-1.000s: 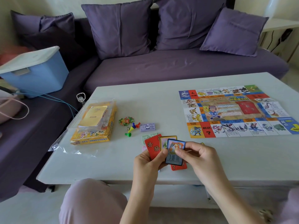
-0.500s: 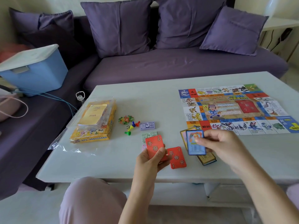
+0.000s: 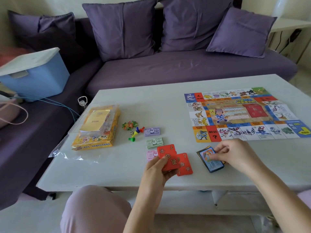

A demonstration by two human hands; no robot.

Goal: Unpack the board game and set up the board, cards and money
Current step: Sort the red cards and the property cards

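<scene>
The colourful game board lies unfolded on the right of the white table. My left hand grips a stack of red cards just above the table's front. A single red card lies flat beside it. My right hand rests on a pile of blue-framed cards below the board's near edge, fingers curled on the top card. Three stacks of money lie left of the cards: purple, green and pink. The yellow game box sits at the left.
Small plastic pawns, dice and a heap of green and orange tokens lie between box and money. A clear plastic wrapper hangs over the table's left edge. A purple sofa stands behind, with a blue lidded bin on it.
My right hand carried the blue-framed card right and down onto the pile below the board. A red card came to lie on the table. My left hand kept the red stack.
</scene>
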